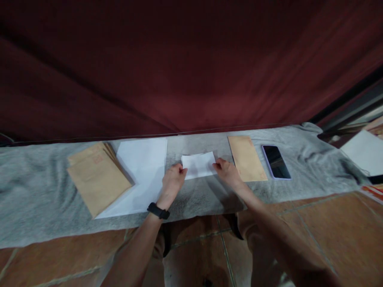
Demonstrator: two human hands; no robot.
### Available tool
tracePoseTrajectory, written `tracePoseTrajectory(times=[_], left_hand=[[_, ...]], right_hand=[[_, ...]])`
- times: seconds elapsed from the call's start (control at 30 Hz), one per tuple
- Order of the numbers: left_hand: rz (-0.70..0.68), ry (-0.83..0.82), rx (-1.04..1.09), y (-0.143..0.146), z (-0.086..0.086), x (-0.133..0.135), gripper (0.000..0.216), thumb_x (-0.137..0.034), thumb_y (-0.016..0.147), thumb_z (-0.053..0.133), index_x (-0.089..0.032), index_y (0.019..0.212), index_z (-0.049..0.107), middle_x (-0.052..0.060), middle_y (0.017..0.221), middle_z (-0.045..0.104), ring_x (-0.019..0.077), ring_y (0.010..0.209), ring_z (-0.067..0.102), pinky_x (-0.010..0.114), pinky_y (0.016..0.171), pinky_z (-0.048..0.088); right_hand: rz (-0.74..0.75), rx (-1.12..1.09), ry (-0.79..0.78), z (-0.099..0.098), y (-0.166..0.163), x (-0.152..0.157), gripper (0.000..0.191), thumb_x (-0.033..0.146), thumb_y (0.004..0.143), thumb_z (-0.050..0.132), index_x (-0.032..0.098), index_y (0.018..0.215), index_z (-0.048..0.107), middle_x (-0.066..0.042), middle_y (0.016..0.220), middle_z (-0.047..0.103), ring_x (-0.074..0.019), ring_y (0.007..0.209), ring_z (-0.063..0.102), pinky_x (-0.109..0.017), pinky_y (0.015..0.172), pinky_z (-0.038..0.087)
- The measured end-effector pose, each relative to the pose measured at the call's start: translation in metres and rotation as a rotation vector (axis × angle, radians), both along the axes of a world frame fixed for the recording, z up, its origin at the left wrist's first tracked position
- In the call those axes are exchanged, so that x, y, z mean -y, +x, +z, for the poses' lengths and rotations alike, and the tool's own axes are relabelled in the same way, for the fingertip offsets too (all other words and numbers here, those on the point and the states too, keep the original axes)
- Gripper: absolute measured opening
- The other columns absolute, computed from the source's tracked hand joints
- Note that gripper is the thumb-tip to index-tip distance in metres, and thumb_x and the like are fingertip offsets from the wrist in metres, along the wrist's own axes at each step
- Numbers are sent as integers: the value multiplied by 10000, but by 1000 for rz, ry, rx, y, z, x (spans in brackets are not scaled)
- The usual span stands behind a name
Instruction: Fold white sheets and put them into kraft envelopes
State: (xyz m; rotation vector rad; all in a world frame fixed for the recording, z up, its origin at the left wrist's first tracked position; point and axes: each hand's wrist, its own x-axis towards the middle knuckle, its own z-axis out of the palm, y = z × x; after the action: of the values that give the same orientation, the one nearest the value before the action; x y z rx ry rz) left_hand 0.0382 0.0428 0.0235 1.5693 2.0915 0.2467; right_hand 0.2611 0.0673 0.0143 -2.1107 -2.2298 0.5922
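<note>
A folded sheet of white paper (199, 165) is held level between both hands, close over the grey cloth. My left hand (174, 179) pinches its left edge, thumb and fingers closed. At the opposite edge, my right hand (226, 170) grips the paper between thumb and curled fingers. Just right of that hand lies a single brown envelope (249, 158). To the left, larger white sheets (146, 171) lie flat, partly covered by a pile of brown envelopes (100, 175) with faint red print.
A phone (275, 161) in a light purple case lies right of the single envelope. The grey cloth (32, 191) covers a narrow surface, with a dark red curtain (191, 79) hanging behind. Papers (366, 151) sit at the far right, and tiled floor (344, 235) shows in front.
</note>
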Motion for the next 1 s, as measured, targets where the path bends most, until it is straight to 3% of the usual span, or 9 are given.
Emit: tracePoseTrajectory(times=[0.33, 0.67, 1.0], left_hand=[[2, -29, -113, 4, 6, -3, 242, -377, 971, 514, -231, 951, 707, 44, 909, 761, 203, 852, 697, 279, 631, 406], [-3, -34, -154, 6, 7, -3, 269, -387, 980, 497, -228, 1011, 711, 77, 1055, 767, 240, 975, 705, 302, 700, 451], [-5, -5, -165, 6, 3, -3, 274, -398, 972, 495, -248, 1015, 719, 75, 1057, 769, 252, 982, 713, 314, 746, 493]], right_hand=[[-20, 120, 118, 3, -14, 10, 294, 350, 1059, 386, 186, 1183, 596, -118, 997, 765, -244, 931, 743, -305, 757, 496], [-40, 149, 234, -8, -17, 14, 303, 347, 1056, 386, 157, 1218, 556, -135, 985, 740, -262, 855, 724, -332, 739, 486], [156, 46, 497, -18, -17, 12, 350, 171, 996, 427, 120, 1313, 566, -197, 1349, 586, -315, 1200, 547, -467, 993, 455]])
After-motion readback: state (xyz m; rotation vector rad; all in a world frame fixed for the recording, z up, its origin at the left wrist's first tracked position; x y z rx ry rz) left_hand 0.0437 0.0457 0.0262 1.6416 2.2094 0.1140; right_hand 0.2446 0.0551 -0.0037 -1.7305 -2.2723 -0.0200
